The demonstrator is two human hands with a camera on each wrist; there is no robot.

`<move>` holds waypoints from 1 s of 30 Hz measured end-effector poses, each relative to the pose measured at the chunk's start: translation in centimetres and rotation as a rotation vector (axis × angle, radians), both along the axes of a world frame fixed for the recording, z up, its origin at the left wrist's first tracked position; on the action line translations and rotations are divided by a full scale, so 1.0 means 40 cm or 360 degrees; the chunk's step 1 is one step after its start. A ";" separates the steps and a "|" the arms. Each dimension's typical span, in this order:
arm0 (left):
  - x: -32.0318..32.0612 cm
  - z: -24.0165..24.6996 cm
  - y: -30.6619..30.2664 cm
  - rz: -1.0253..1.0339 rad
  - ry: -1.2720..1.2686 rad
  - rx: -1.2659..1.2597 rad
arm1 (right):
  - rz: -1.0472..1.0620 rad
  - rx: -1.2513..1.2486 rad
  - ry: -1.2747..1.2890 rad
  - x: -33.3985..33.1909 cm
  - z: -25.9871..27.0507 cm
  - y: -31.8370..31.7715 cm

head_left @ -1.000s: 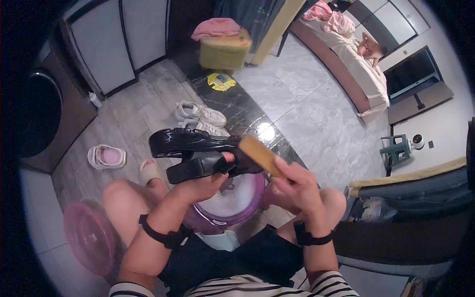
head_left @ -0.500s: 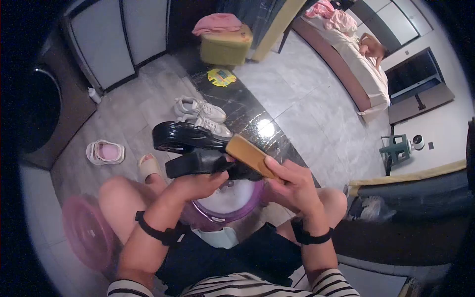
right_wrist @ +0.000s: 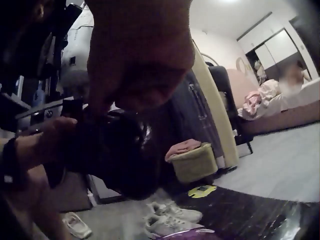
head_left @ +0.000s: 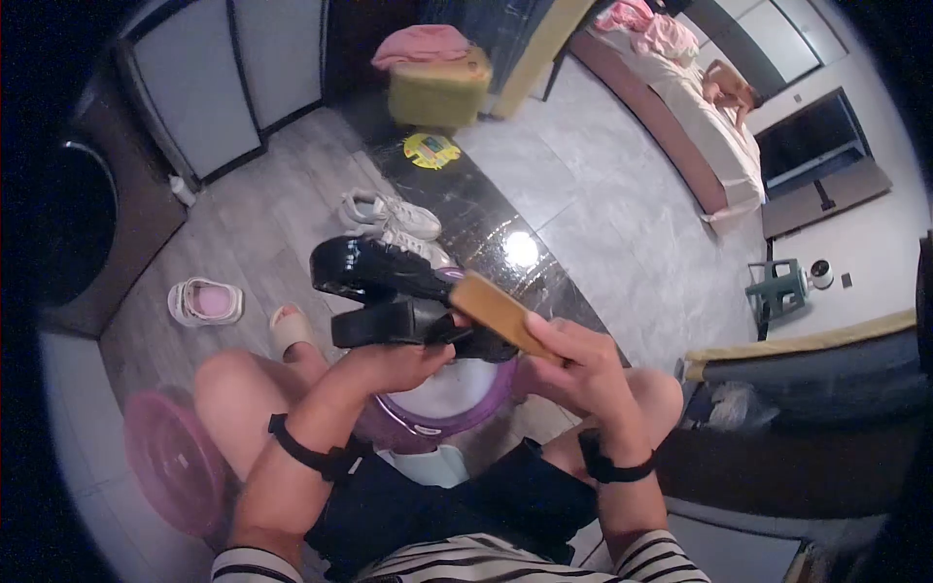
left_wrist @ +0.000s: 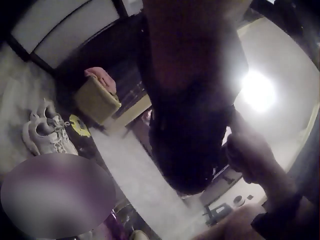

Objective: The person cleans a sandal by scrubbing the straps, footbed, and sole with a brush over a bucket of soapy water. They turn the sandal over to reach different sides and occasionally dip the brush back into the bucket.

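A black thick-soled shoe (head_left: 362, 268) is held by my left hand (head_left: 413, 367) above a purple basin (head_left: 439, 420) of whitish water. The hand's fingers go round its near side, and a black block-like part (head_left: 379, 323) lies just above the wrist. My right hand (head_left: 581, 360) grips a wooden brush (head_left: 496, 309) by its near end; the far end lies against or just over the shoe. Which side of the brush meets the shoe is hidden. In the left wrist view the shoe (left_wrist: 187, 150) is a dark shape, with the right hand (left_wrist: 252, 150) beside it.
White sneakers (head_left: 394, 216) stand beyond the shoe. A white clog (head_left: 206, 302) and a pink basin (head_left: 175, 462) are at the left. A yellow-green stool (head_left: 439, 97) bears pink cloth (head_left: 421, 45). Another person (head_left: 729, 89) is on the bed (head_left: 671, 126) at the back right.
The brush has moved left along the shoe since a second ago, and its far end sits slightly lower. The black shoe has shifted a little to the right and turned slightly.
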State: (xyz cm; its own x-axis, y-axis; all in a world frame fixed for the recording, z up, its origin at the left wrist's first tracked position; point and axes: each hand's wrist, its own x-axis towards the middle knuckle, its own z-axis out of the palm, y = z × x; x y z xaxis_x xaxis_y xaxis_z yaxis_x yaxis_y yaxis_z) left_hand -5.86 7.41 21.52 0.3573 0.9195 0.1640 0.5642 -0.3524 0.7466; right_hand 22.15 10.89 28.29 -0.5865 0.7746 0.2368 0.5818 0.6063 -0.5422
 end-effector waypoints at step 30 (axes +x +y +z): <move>0.023 0.040 0.026 0.0111 -0.0086 0.0393 | -0.0369 -0.0338 0.0555 -0.054 -0.050 -0.038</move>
